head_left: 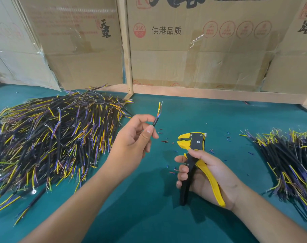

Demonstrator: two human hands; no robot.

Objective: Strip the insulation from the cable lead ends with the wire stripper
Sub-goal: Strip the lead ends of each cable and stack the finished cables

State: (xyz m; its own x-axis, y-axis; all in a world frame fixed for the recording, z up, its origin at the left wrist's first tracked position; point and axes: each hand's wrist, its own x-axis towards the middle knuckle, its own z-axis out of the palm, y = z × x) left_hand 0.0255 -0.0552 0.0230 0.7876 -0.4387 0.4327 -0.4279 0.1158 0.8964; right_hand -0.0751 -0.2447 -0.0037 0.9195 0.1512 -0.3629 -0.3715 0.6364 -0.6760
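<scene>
My left hand (133,135) pinches a short black cable (156,121) between thumb and fingers, holding it upright above the green table. Thin coloured leads with bare tips fan out of the cable's top end. To its right, my right hand (203,174) grips the yellow and black wire stripper (195,155) by both handles, jaws pointing up and left, a short gap away from the cable. The stripper's jaws hold nothing.
A big heap of black cables (52,137) with yellow and purple leads covers the left of the green table (149,216). A smaller heap (289,158) lies at the right. Small insulation scraps (165,141) dot the middle. Cardboard boxes (193,50) and a wooden frame stand behind.
</scene>
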